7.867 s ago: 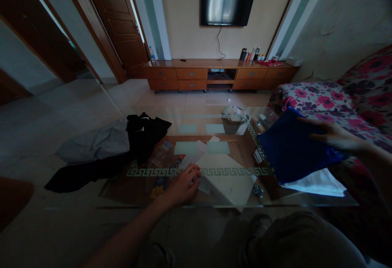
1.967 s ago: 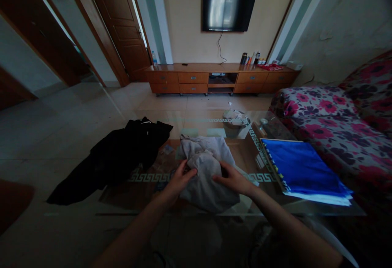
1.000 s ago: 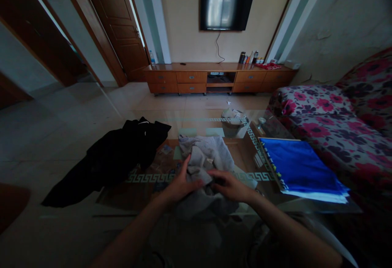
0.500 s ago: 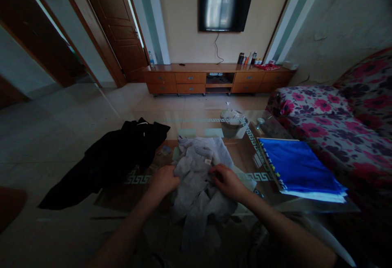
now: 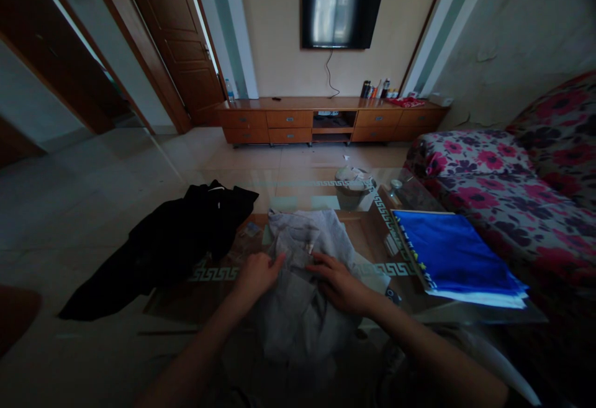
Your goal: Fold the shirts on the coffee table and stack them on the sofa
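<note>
A crumpled grey garment [image 5: 305, 271] lies on the glass coffee table [image 5: 326, 194] right in front of me, its near part hanging over the front edge. My left hand [image 5: 255, 274] rests on its left side with fingers curled into the cloth. My right hand [image 5: 339, 281] lies on its right side, fingers pinching the fabric near a small label. Both hands sit close together over the middle of the garment.
A black garment [image 5: 177, 234] sprawls over the table's left end. A folded blue cloth [image 5: 454, 253] lies on a white one at the right end. A floral sofa [image 5: 503, 172] stands at right; a wooden TV cabinet [image 5: 333, 119] and wall TV [image 5: 342, 13] are beyond.
The blue cloth was laid on the right-hand pile and the grey garment brought to the middle. In the last second both hands shifted over the grey cloth, pulling it toward me.
</note>
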Demonstrator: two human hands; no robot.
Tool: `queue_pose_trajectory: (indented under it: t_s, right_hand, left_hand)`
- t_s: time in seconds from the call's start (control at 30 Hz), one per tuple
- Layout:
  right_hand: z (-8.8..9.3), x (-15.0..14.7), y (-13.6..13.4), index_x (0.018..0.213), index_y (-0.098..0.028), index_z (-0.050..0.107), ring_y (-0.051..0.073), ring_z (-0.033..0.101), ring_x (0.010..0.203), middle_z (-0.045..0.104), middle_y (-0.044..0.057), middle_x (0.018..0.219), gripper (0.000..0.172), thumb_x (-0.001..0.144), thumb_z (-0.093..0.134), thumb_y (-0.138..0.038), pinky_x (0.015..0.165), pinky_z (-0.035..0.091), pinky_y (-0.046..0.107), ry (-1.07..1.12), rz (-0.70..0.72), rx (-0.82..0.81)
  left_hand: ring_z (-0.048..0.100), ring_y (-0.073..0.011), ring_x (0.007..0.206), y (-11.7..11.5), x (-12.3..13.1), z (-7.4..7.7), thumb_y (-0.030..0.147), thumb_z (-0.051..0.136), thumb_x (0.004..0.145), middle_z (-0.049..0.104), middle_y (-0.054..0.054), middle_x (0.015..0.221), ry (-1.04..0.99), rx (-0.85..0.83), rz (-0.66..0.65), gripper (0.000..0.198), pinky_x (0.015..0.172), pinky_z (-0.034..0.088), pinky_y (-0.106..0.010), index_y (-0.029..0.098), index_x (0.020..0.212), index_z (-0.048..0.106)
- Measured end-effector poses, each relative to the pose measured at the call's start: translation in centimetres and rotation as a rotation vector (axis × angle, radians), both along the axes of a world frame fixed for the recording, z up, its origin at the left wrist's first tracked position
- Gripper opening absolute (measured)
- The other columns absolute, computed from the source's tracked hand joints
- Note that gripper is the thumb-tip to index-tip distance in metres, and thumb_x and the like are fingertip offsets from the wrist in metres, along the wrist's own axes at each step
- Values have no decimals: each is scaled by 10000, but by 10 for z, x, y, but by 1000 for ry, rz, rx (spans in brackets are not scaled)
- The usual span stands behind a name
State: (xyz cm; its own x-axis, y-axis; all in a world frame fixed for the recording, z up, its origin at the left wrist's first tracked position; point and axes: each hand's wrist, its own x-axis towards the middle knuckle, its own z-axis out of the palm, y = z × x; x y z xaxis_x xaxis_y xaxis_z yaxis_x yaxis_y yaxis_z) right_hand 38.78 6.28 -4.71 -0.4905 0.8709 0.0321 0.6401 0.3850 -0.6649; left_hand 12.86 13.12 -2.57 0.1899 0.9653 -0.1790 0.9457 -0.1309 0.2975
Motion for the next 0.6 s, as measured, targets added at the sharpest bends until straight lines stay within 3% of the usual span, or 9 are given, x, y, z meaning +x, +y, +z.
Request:
queue_pose_trajectory:
  t_s: [0.1, 0.17, 0.23, 0.3, 0.5, 0.6]
  right_hand:
    - [-1, 0, 0, 1565, -235, 407, 266, 402, 1445, 410, 134, 1563, 759, 839, 511, -36, 1204, 349, 488, 69, 30, 33]
    - [0, 0, 1, 1585, -259, 372, 248, 428, 1425, 429, 118, 1544, 797, 835, 499, -21, 1201, 362, 465, 101, 52, 49]
    - [2, -2, 2, 1579, -276, 386, 232, 433, 1426, 435, 101, 1540, 800, 833, 480, -3, 1207, 360, 445, 134, 80, 57]
    - [6, -3, 2, 1567, -277, 407, 218, 432, 1432, 437, 92, 1542, 791, 832, 461, 9, 1214, 354, 430, 166, 102, 56]
    - [16, -7, -4, 1590, -284, 343, 213, 420, 1446, 432, 81, 1565, 829, 824, 463, 10, 1225, 335, 451, 233, 126, 15]
    - [13, -7, -6, 1538, -278, 398, 223, 449, 1418, 476, 83, 1526, 774, 820, 473, 3, 1209, 351, 464, 262, 120, 7]
  left_hand:
    - [722, -321, 861, 3, -5, -5, 615, 447, 948, 734, -182, 840, 44, -10, 42, 568, 781, 486, -367, 148, 759, 711]
    - [693, -329, 1050, 4, -8, -11, 538, 564, 902, 730, -196, 1064, -13, 64, 47, 465, 894, 484, -374, 116, 1030, 713]
    - [603, -331, 1249, 7, -9, -18, 455, 657, 844, 648, -213, 1303, -109, 140, 40, 596, 1018, 443, -382, 95, 1313, 585]
    - [570, -329, 1297, 11, -9, -24, 408, 701, 805, 612, -211, 1362, -211, 143, 44, 732, 1059, 427, -397, 97, 1426, 471]
    - [718, -269, 959, 22, -5, -35, 407, 780, 713, 732, -106, 1049, -615, -114, 196, 739, 848, 550, -363, 130, 1346, 518]
    - [713, -266, 993, 21, -1, -34, 386, 751, 744, 750, -100, 1060, -770, -185, 66, 541, 869, 556, -359, 144, 1211, 623]
